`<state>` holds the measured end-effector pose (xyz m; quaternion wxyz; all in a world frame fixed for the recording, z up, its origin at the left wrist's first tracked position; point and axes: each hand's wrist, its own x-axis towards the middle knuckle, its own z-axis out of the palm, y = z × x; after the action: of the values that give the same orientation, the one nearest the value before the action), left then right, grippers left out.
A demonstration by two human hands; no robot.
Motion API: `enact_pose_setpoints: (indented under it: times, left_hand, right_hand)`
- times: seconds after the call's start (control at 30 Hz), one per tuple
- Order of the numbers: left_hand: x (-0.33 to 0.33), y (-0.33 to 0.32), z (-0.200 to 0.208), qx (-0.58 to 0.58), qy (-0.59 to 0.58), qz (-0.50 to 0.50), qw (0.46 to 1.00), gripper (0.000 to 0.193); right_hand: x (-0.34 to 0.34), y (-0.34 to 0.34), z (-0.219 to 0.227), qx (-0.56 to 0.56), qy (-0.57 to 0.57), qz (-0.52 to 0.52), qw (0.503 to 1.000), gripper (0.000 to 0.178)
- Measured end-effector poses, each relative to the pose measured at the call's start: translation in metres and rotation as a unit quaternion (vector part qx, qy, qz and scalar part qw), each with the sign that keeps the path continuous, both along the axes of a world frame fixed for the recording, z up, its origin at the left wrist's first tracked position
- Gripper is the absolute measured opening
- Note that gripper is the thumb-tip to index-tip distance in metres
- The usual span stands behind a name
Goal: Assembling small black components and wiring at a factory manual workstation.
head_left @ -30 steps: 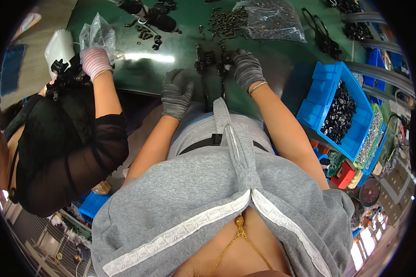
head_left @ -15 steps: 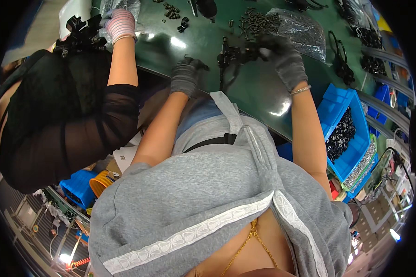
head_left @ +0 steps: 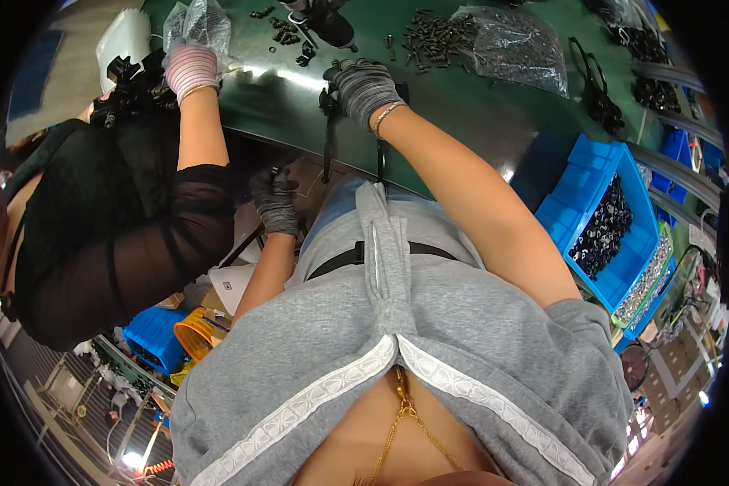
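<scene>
My right hand (head_left: 366,89), in a grey knit glove, is closed over a black metal part with a long thin lever (head_left: 328,146) on the green table. The lever points toward me, and a second dark rod (head_left: 381,160) reaches past the table's near edge. The hand hides most of the part's body. Lower and to the left, off the table's edge, my left hand (head_left: 274,201) has its gloved fingers curled; whatever they hold, if anything, is too small to tell. Just beyond my right hand lies a black rounded tool (head_left: 330,26), beside a small black fitting (head_left: 304,55).
Dark screws (head_left: 437,39) lie heaped by a clear plastic bag (head_left: 522,53). Black cabled parts (head_left: 599,105) sit farther right. A blue bin (head_left: 641,235) of small black pieces stands at the right. On my left, a co-worker's striped-gloved hand (head_left: 192,69) is near black assemblies (head_left: 125,89).
My right hand has moved left onto the black part, which has also shifted left. My left hand has dropped back from the table toward me. The black rounded tool has shifted slightly left.
</scene>
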<state>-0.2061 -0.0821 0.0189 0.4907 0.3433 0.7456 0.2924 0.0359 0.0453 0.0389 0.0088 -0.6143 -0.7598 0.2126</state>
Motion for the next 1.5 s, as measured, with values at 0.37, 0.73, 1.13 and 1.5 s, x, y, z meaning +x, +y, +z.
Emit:
enact_pose_setpoints:
  times: [0.37,0.73,1.13,1.5]
  left_hand:
    - [0.132,0.074,0.030,0.254,0.153,-0.331,0.896,0.022]
    - [0.161,0.062,0.051,0.295,-0.006,-0.376,0.879,0.018]
    - [0.159,0.053,0.049,0.355,0.097,-0.535,0.760,0.038]
    - [0.148,0.080,0.018,0.238,0.088,-0.390,0.885,0.034]
  right_hand:
    - [0.078,-0.065,0.032,-0.168,0.447,-0.243,0.844,0.033]
    - [0.093,-0.099,-0.001,-0.089,0.617,-0.277,0.731,0.031]
    - [0.088,-0.119,0.007,-0.363,0.714,-0.486,0.350,0.031]
    - [0.117,-0.059,-0.020,-0.260,0.242,-0.227,0.907,0.031]
